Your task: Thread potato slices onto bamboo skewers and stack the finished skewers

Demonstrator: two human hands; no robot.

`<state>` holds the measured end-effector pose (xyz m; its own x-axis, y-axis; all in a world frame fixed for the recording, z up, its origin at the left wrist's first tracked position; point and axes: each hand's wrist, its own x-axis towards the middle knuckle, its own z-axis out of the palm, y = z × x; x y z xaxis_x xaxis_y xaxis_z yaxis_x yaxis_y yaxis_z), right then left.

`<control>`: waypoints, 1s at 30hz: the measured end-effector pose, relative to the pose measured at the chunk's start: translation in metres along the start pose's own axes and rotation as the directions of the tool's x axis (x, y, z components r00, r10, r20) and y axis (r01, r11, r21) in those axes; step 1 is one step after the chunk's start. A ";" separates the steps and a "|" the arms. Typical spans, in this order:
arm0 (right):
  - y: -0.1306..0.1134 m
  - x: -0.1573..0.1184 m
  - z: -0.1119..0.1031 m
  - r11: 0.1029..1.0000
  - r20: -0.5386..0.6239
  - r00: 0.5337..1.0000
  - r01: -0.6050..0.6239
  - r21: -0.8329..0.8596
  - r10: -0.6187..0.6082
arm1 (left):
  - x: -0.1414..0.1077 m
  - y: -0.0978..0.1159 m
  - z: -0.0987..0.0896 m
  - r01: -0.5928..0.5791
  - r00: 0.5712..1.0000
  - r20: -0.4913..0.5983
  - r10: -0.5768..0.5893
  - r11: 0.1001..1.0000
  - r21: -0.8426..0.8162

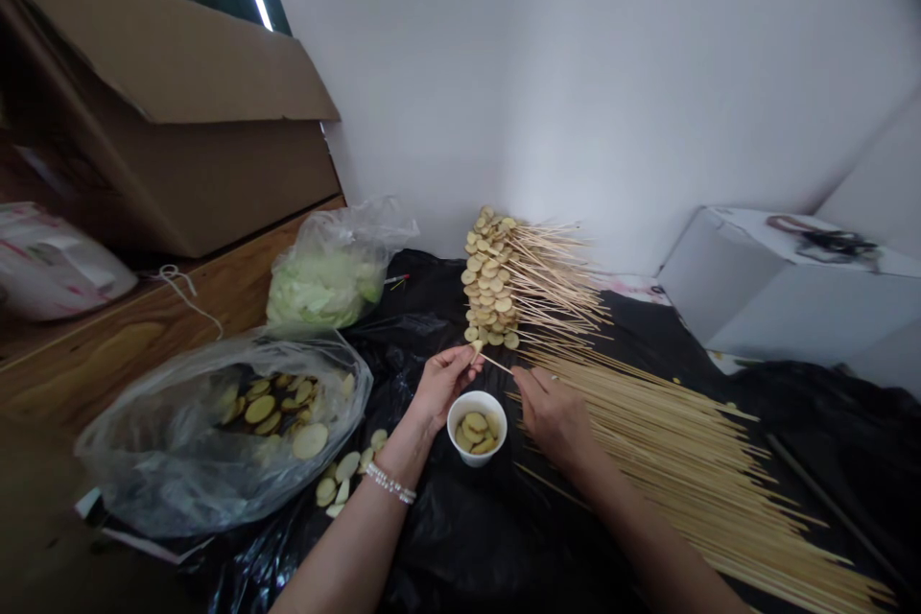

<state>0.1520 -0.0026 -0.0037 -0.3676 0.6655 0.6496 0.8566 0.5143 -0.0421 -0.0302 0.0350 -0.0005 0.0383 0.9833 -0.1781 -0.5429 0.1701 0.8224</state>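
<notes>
Between thumb and fingers, my left hand pinches a potato slice at the tip of a wooden skewer. My right hand is closed round the other part of that skewer. Below and between the hands stands a white cup with several potato slices in it. Just beyond my left hand lies a stack of skewered potato slices, their sticks pointing right. Many bare skewers are spread beside and under my right forearm.
An open clear plastic bag with potato slices lies at left; loose slices are near my left wrist. Behind it sits a bag of pale green leaves. A cardboard box stands far left, a white box at right. Black plastic sheeting covers the surface.
</notes>
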 end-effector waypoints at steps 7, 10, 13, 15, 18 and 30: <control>0.001 0.000 0.002 1.000 -0.008 1.000 0.015 0.008 -0.015 | -0.001 0.000 0.001 -0.007 1.000 0.016 0.007 1.000 0.027; 0.000 0.000 0.002 1.000 -0.008 1.000 0.009 0.021 -0.009 | -0.002 0.000 0.001 -0.013 0.999 0.030 0.012 0.999 0.042; -0.001 0.000 0.002 0.999 -0.012 1.000 0.000 0.039 0.001 | -0.002 0.000 0.002 -0.038 0.998 0.050 0.034 0.995 0.089; -0.001 -0.001 0.003 0.998 -0.001 1.000 -0.010 0.057 0.010 | -0.003 0.000 0.003 -0.058 0.997 0.061 0.050 0.990 0.129; -0.002 -0.003 0.006 0.995 0.020 0.999 -0.034 0.089 0.033 | -0.003 -0.001 0.003 -0.085 0.994 0.079 0.072 0.983 0.165; -0.007 -0.003 0.011 0.990 0.066 0.994 -0.088 0.107 0.082 | -0.009 -0.005 0.010 -0.026 0.991 0.135 -0.009 0.967 0.255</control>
<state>0.1428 -0.0019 -0.0138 -0.3197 0.7397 0.5921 0.8420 0.5084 -0.1805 -0.0196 0.0261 0.0018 0.1560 0.9815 -0.1107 -0.3121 0.1553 0.9373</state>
